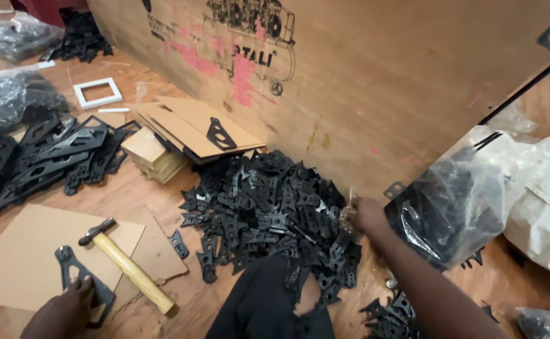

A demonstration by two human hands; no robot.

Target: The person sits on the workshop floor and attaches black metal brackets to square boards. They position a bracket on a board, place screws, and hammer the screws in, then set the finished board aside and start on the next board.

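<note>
large brown cardboard box [375, 81] upright at back, black and pink print on its face | clear plastic bag [451, 207] of black parts at right, beside white sack [548, 194] | dark plastic bags [11, 69] far left | flat cardboard sheets [193, 125] centre

Workshop floor: heaps of black metal brackets [269, 207], hammer [127, 263], cardboard.

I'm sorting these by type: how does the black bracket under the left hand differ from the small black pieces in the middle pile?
The bracket is a larger, open triangular frame; the pile pieces are smaller and more compact. The bracket lies alone, flat on cardboard, under the left hand; the pile pieces lie heaped on the floor, reached by the right hand. Both are flat and black.
</note>
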